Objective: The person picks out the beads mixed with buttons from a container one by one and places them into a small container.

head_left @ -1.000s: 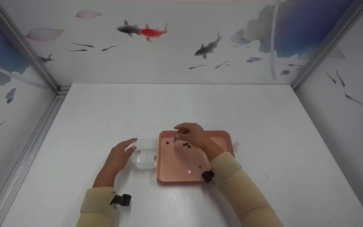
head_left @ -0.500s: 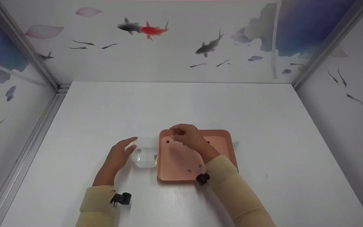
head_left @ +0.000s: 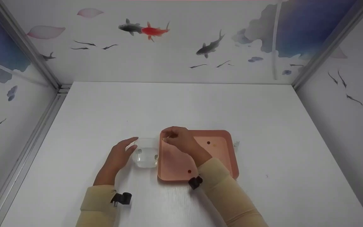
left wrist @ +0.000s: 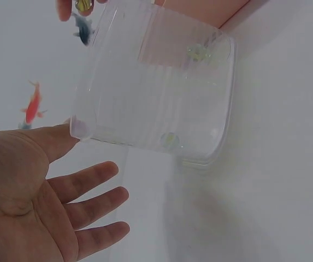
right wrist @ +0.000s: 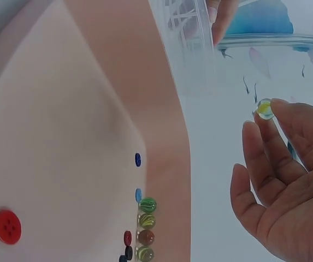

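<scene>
A small yellow-and-clear glass marble [right wrist: 265, 108] is pinched at the fingertips of the right hand [head_left: 176, 141], beside the clear ribbed plastic box [left wrist: 153, 82]. The box is steadied by the spread left hand [left wrist: 41, 202], thumb touching its corner only. A slip is judged possible, since the marble is held by a light pinch short of the box rim and could roll across the pink plastic tray [head_left: 222, 159].

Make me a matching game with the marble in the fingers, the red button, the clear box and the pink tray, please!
Things:
1. marble
2. red button
3. clear box
4. pink tray

Places:
A. lies on the pink tray
B. stands on the white table, left of the tray, by the left hand
C. pinched in the right hand's fingertips
D. holds buttons and a row of marbles

Pairs: 1-C, 2-A, 3-B, 4-D
</scene>
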Motion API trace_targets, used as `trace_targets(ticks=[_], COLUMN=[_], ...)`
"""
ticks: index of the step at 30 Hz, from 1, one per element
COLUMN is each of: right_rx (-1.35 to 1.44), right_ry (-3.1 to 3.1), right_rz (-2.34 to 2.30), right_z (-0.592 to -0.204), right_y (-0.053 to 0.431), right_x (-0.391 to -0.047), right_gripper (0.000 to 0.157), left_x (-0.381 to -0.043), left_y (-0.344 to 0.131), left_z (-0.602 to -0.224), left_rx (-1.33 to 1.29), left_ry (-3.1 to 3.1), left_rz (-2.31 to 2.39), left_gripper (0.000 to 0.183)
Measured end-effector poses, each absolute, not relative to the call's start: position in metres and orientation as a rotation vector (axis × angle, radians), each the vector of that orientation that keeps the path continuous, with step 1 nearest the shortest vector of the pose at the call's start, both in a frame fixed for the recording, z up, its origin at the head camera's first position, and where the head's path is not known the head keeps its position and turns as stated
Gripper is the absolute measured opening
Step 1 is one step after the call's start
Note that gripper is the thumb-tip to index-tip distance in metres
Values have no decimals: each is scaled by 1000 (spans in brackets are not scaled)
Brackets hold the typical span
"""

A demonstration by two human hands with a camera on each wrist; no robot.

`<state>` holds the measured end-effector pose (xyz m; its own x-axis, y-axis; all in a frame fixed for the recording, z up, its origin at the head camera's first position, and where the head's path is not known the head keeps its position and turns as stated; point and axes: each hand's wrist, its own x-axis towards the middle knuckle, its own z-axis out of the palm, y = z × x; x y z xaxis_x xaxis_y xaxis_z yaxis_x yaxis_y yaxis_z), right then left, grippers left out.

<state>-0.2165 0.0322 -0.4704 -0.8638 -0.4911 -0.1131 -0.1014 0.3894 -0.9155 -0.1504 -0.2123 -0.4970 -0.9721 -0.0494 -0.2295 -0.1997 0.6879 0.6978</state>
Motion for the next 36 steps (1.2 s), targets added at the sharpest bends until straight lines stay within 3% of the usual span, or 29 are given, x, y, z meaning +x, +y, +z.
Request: trace_targets(ticks=[14,26,36], right_rx=[-481,-762,-773], right_ry=[2318,2408,2475], right_rz=[-1387,-1309,-1173], right_z=[-471,-475,-477], right_y=[7,-3,-12], right_x=[-207,-200,-196], right_gripper=[26,26,28], left_x=[-151,-153,-152], left_y=[-212,-212,-211], left_z=[-497,-498,-499], left_rx=[-220,-216,-211], left_ry=[2697,2693,2699], left_rz=[1152,1153,1149], left_gripper=[44,44,44])
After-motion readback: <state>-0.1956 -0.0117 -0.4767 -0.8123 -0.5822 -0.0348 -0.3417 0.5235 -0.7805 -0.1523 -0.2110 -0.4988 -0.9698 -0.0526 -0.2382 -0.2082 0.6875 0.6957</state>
